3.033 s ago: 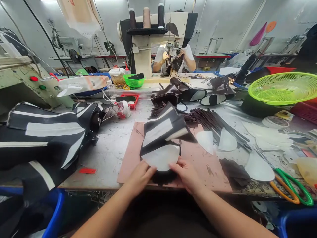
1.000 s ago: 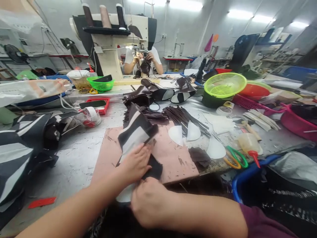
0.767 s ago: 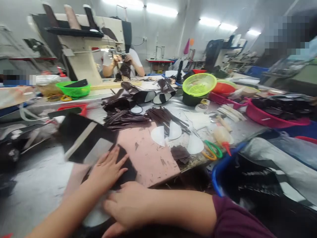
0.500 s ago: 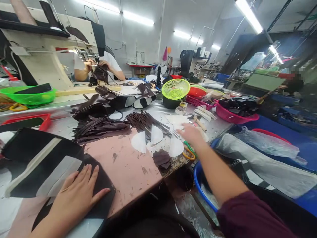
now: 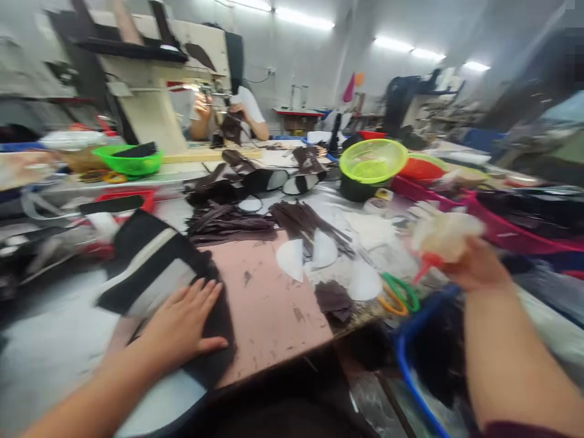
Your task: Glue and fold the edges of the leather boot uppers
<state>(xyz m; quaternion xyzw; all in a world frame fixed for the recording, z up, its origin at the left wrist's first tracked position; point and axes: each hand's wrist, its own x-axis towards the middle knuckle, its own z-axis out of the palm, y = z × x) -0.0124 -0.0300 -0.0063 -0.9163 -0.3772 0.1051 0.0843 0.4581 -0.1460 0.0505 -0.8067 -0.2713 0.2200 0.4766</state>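
The left hand (image 5: pixel 182 325) is lying flat, palm down and fingers spread, pressing on the dark leather panel (image 5: pixel 150 277) at the near left of the bench. It is gripping nothing; it is only pinning the piece. The panel is carrying pale lining strips, and its long axis is running from the near edge, under the palm, away and to the left. Its near end is overlapping the left edge of the pink cutting mat (image 5: pixel 269 304).

The right hand (image 5: pixel 474 267) is raised off the bench, well to the right of the left hand, and is closed around the body of a squeeze bottle (image 5: pixel 444 237). The bottle is blurred by motion. Its red nozzle (image 5: pixel 424 267) is pointing down and to the left, toward the mat and the pinned panel. Whether anything is leaving the nozzle cannot be told.

The governing relation: the bottle is lying to the right of the panel, with the bare mat surface between them. The left hand is on the panel; the right hand is well apart from it.

Below the nozzle, scissors (image 5: pixel 396 298) with green and orange handles are lying at the bench edge. Just left of them, white half-round liners (image 5: pixel 319 249) and a dark scrap (image 5: pixel 335 299) are resting near the mat's right side. Beyond the mat, a heap of dark strips (image 5: pixel 255 220) is lying. Farther out, a yellow-green basket (image 5: pixel 373 159) is sitting beyond the right hand. At the far side, another person (image 5: pixel 228 115) is working at a sewing machine (image 5: pixel 150 79).
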